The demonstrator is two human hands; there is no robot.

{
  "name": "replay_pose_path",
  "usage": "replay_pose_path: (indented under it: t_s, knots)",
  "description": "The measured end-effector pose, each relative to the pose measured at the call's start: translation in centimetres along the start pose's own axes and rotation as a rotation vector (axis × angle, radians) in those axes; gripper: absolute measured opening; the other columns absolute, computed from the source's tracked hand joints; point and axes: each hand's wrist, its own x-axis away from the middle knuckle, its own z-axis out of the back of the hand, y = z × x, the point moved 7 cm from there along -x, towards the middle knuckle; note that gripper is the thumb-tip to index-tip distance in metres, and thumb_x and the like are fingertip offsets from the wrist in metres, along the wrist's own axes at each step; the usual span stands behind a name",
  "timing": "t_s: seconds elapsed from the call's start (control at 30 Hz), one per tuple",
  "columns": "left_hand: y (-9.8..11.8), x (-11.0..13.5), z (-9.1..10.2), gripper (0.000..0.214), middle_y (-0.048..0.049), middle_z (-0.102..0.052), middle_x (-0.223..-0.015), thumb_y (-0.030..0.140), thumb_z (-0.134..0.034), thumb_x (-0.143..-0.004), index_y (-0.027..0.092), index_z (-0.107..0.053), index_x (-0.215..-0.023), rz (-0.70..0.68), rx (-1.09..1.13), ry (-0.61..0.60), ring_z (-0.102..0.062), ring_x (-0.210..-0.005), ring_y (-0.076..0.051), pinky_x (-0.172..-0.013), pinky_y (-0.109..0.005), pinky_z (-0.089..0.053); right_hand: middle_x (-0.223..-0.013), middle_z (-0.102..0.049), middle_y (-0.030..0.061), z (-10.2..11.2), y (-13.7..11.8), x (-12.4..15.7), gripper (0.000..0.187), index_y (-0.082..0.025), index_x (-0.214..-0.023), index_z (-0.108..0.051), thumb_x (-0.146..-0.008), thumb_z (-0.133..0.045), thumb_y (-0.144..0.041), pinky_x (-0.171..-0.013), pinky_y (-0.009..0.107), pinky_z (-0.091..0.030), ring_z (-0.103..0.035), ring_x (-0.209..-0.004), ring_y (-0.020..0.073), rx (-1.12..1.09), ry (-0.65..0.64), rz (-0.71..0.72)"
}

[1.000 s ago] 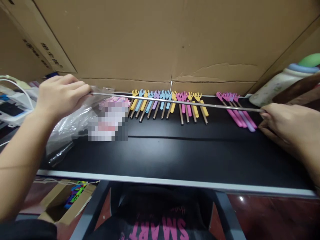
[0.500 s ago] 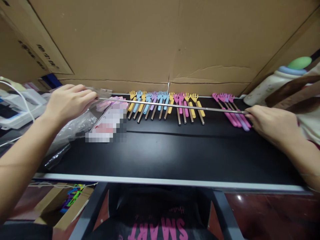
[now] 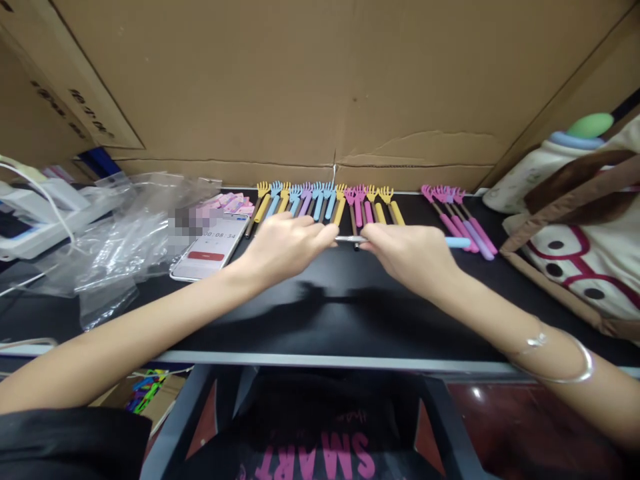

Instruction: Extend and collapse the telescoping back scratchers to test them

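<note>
My left hand (image 3: 285,243) and my right hand (image 3: 405,252) meet over the middle of the black table (image 3: 320,313). Together they pinch a telescopic back scratcher (image 3: 350,239). A short stretch of its metal rod shows between my fingers. Its light blue handle (image 3: 457,243) sticks out to the right of my right hand. Just behind my hands lies a row of several collapsed scratchers (image 3: 320,200) in yellow, blue, purple and pink, with their little hand-shaped heads toward the cardboard. A separate pink and purple group (image 3: 457,210) lies at the back right.
A phone showing a timer (image 3: 210,247) lies left of my hands, beside clear plastic bags (image 3: 120,233). Cardboard boxes (image 3: 325,87) wall off the back. A cloth bag with brown straps (image 3: 575,233) stands at the right. A box of coloured parts (image 3: 145,390) sits below the table.
The long extended rod has been pushed together to a short length. My hands came in from the far left and right to meet at the middle. The view shifted slightly left.
</note>
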Motion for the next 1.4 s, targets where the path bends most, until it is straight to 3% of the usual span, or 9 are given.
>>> replay_pose_path:
  t_s: [0.3,0.5,0.7,0.87,0.97,1.03,1.2,1.4]
  knots:
    - [0.3,0.1,-0.2,0.028,-0.0012,-0.056,-0.053,0.027,-0.046,-0.095,0.017,-0.059,-0.072,0.014,0.045,-0.002,-0.054,-0.053,-0.015,-0.049,-0.028,-0.026,-0.058,-0.057,0.0019,-0.1,-1.5,-0.4,0.035,-0.017,-0.077,-0.058,-0.096,-0.033,-0.034,-0.049,0.027,-0.013,-0.050,-0.054,0.0115,0.041,0.026,0.017]
    - [-0.6,1.1,-0.5,0.028,-0.0004,-0.057,-0.055,0.034,-0.048,-0.094,0.019,-0.059,-0.073,0.048,0.073,-0.038,-0.053,-0.051,-0.014,-0.045,-0.028,-0.018,-0.061,-0.058,0.0022,-0.9,-0.4,-0.4,0.044,-0.018,-0.075,-0.059,-0.097,-0.028,-0.040,-0.050,0.027,-0.016,-0.050,-0.056,0.0111,0.062,0.007,0.096]
    - [-2.9,2.1,-0.7,0.033,-0.0006,-0.060,-0.058,0.035,-0.042,-0.096,0.020,-0.057,-0.070,0.055,0.004,-0.105,-0.055,-0.054,-0.014,-0.045,-0.028,-0.021,-0.062,-0.058,0.0039,-1.6,3.4,0.8,0.052,-0.018,-0.074,-0.059,-0.097,-0.023,-0.047,-0.051,0.027,-0.018,-0.046,-0.056,0.0111,0.103,-0.040,0.056]
    - [-8.3,4.7,-0.6,0.036,-0.0029,-0.059,-0.062,0.040,-0.039,-0.095,0.023,-0.057,-0.069,0.172,-0.038,-0.135,-0.054,-0.062,-0.017,-0.049,-0.029,-0.024,-0.073,-0.065,0.0091,-2.7,12.2,4.5,0.056,-0.018,-0.079,-0.062,-0.093,-0.025,-0.058,-0.052,0.026,-0.020,-0.048,-0.061,0.0127,0.163,-0.168,-0.213]
    - [-12.1,7.2,-0.7,0.035,-0.0019,-0.056,-0.064,0.034,-0.036,-0.094,0.024,-0.055,-0.066,0.280,-0.089,-0.202,-0.047,-0.064,-0.017,-0.052,-0.031,-0.025,-0.078,-0.067,0.0107,-3.6,17.5,7.4,0.049,-0.018,-0.082,-0.064,-0.089,-0.038,-0.058,-0.051,0.025,-0.020,-0.050,-0.063,0.0130,0.237,-0.306,-0.357]
    - [-13.5,8.5,-0.7,0.035,-0.0005,-0.055,-0.065,0.030,-0.033,-0.093,0.024,-0.052,-0.064,0.300,-0.133,-0.238,-0.043,-0.066,-0.017,-0.054,-0.031,-0.025,-0.080,-0.069,0.0104,-4.1,19.3,8.8,0.042,-0.019,-0.085,-0.066,-0.084,-0.049,-0.057,-0.051,0.025,-0.022,-0.051,-0.064,0.0131,0.240,-0.363,-0.388]
    - [-14.2,9.4,0.0,0.035,0.0002,-0.050,-0.063,0.033,-0.031,-0.093,0.023,-0.048,-0.064,0.289,-0.164,-0.239,-0.038,-0.066,-0.016,-0.054,-0.031,-0.024,-0.084,-0.070,0.0117,-3.6,18.9,9.2,0.036,-0.019,-0.090,-0.069,-0.083,-0.054,-0.052,-0.054,0.025,-0.026,-0.055,-0.068,0.0142,0.230,-0.302,-0.365]
    - [-13.5,9.7,-0.6,0.035,0.0012,-0.056,-0.064,0.034,-0.030,-0.096,0.026,-0.058,-0.076,0.183,-0.124,-0.205,-0.042,-0.067,-0.016,-0.052,-0.031,-0.024,-0.087,-0.071,0.0127,-4.1,17.5,9.3,0.039,-0.019,-0.089,-0.069,-0.084,-0.052,-0.053,-0.053,0.025,-0.026,-0.057,-0.069,0.0142,0.146,-0.311,-0.312]
